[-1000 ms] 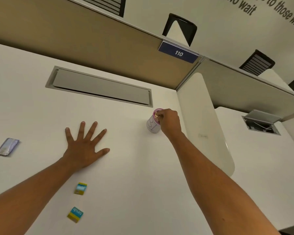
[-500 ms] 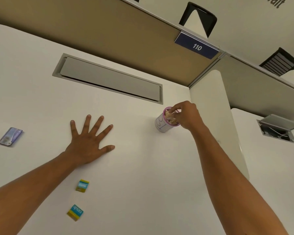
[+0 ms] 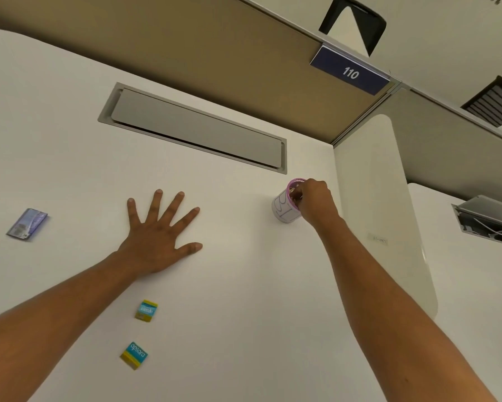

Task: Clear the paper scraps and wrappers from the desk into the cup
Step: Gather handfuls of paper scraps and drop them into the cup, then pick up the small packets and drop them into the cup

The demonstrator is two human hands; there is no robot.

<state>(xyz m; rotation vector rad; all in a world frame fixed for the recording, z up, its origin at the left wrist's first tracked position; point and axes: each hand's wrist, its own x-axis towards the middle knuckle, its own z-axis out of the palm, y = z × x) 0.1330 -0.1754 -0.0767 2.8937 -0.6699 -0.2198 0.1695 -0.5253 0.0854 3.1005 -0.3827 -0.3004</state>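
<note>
Here, broad white laminate desk (image 3: 244, 285); left hand (image 3: 157, 242) flat on it, fingers splayed. At two o'clock, right hand (image 3: 316, 203), fingers bunched over small white pink-rimmed paper cup (image 3: 283, 211); contents pinched unclear. At seven o'clock, two teal-and-yellow square wrappers (image 3: 146, 311) (image 3: 133, 355); at nine, bluish foil wrapper (image 3: 27, 224).

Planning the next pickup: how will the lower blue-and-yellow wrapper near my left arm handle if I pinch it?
The lower blue-and-yellow wrapper lies thin and nearly flat on the desk, so it is probably very light and floppy. With little raised edge showing, it may slide rather than lift; nudging a corner first seems wise.
</note>
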